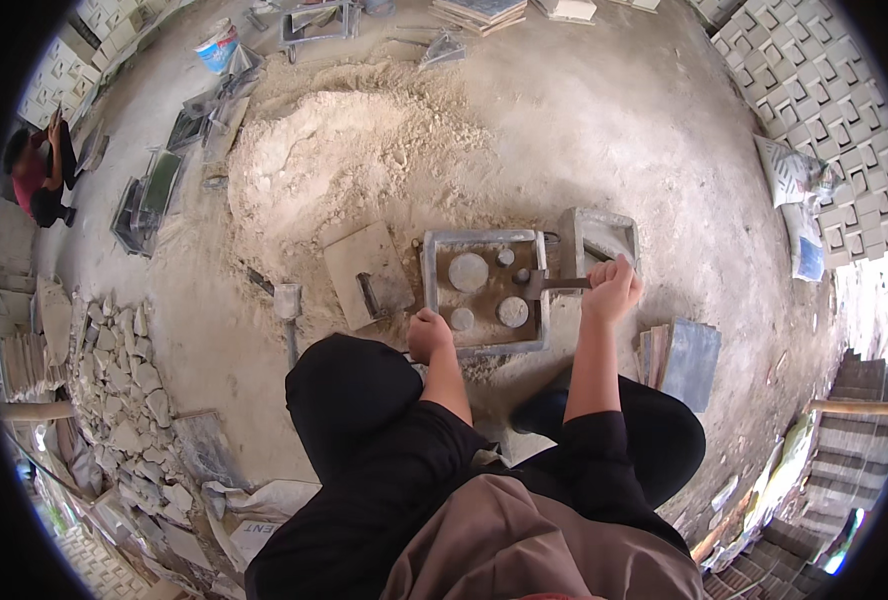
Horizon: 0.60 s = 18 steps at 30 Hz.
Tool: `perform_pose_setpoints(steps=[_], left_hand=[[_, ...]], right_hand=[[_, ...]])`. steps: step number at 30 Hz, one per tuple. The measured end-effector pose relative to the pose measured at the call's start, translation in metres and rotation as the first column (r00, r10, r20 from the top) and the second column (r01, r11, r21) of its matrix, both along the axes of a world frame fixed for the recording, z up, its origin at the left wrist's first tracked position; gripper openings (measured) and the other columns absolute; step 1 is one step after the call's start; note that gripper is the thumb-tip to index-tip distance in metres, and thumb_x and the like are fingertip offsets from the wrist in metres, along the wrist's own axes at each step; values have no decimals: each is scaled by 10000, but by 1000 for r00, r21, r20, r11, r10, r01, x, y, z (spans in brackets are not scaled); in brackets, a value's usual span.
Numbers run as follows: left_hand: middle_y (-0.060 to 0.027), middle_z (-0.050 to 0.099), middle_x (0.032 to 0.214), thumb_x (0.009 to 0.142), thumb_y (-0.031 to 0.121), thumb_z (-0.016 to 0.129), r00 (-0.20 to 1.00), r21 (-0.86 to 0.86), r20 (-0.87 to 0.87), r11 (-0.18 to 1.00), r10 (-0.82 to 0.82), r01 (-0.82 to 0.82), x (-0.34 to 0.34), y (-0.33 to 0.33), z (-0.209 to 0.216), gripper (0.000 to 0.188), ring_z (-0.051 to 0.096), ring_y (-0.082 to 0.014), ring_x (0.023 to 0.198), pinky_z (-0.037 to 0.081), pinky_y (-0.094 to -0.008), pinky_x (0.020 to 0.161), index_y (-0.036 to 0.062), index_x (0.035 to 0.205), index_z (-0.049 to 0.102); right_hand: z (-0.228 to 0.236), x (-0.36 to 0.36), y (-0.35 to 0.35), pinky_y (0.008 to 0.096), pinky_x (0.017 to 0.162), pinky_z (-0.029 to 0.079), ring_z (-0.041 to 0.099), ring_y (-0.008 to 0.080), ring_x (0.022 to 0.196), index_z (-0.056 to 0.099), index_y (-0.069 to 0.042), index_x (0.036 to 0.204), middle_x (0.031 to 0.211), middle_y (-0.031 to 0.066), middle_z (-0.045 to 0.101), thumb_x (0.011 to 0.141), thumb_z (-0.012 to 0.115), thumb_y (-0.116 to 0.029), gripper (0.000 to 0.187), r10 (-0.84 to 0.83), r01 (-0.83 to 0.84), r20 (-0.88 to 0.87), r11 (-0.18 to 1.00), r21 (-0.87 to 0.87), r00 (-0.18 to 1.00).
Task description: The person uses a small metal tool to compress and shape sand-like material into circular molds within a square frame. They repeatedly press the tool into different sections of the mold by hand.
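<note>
In front of me lies a rectangular grey metal mould frame (484, 237) with brown sandy material inside. Several round grey discs of different sizes, among them a large disc (468, 272) and a smaller disc (512, 312), sit in that fill. My right hand (614, 288) grips the handle of a hammer (564, 284); its head is over the right part of the mould, between the discs. Closed at the mould's lower left edge is my left hand (428, 336). A thin dark piece shows below its fingers, but what they hold is hidden.
Left of the mould lie a square board (344, 255) with a bar handle and a mallet (288, 305). A shallow tray (619, 232) stands at its right, with flat plates (691, 365) nearer me. Beyond is a pale powder heap (304, 140). Another person (44, 170) sits far left.
</note>
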<state>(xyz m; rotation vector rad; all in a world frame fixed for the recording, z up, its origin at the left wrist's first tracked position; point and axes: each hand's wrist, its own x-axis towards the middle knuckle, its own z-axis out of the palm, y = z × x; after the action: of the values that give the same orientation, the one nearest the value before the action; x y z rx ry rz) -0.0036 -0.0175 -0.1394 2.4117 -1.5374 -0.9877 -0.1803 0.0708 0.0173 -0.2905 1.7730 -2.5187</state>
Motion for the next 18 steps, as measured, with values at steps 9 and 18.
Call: perform_pose_setpoints(steps=[9, 18], left_hand=[[-167, 629, 822, 819, 338, 298, 999, -27, 48, 1000, -10, 11, -1, -1, -7, 413, 591, -381, 764, 443, -506, 654, 71, 842, 613], [-169, 627, 804, 807, 342, 308, 998, -29, 57, 1000, 9, -7, -3, 1, -7, 408, 590, -385, 756, 446, -503, 665, 78, 819, 619]], right_hand=[[7, -12, -8, 283, 422, 296, 236, 87, 378, 249, -100, 468, 426, -25, 261, 852, 435, -106, 426, 18, -14, 97, 999, -45, 995], [2, -52, -39, 286, 381, 244, 242, 92, 360, 272, -107, 447, 413, -19, 266, 834, 447, -101, 425, 518, -519, 53, 855, 1, 854]])
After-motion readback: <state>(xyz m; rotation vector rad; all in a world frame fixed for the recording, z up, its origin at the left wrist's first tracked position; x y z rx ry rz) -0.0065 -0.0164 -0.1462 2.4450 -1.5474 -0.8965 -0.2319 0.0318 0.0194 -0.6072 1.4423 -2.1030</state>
